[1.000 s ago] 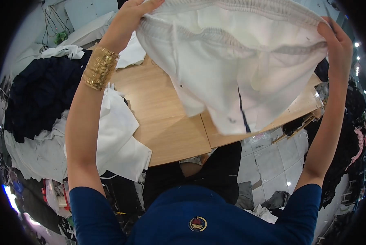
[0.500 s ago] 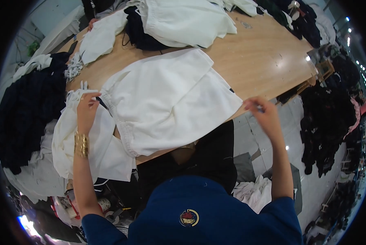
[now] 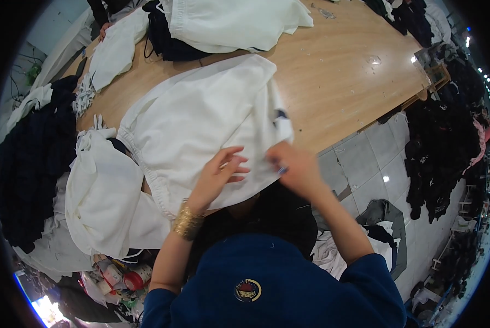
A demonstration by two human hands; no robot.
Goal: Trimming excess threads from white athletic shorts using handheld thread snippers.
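A pair of white shorts (image 3: 190, 120) lies across the near part of the wooden table, its gathered elastic waistband at the left. A small dark patch shows near the hem on the right. Over the lower part of the cloth, my left hand (image 3: 221, 174) has its fingers loosely apart and holds nothing; whether it touches the fabric is unclear. My right hand (image 3: 293, 168), somewhat blurred, is closed on the right hem corner, which is lifted and drawn inward.
Another white garment (image 3: 105, 191) hangs over the table's left edge beside a dark heap (image 3: 34, 164). White and navy clothes (image 3: 228, 27) lie at the far side of the table (image 3: 343, 76). Another person's hand (image 3: 104, 30) rests at the far left. Dark garments (image 3: 436, 153) are piled at right.
My left hand has moved right from the waistband to over the cloth. My right hand has moved left with the hem corner, and the garment's right side has bunched inward.
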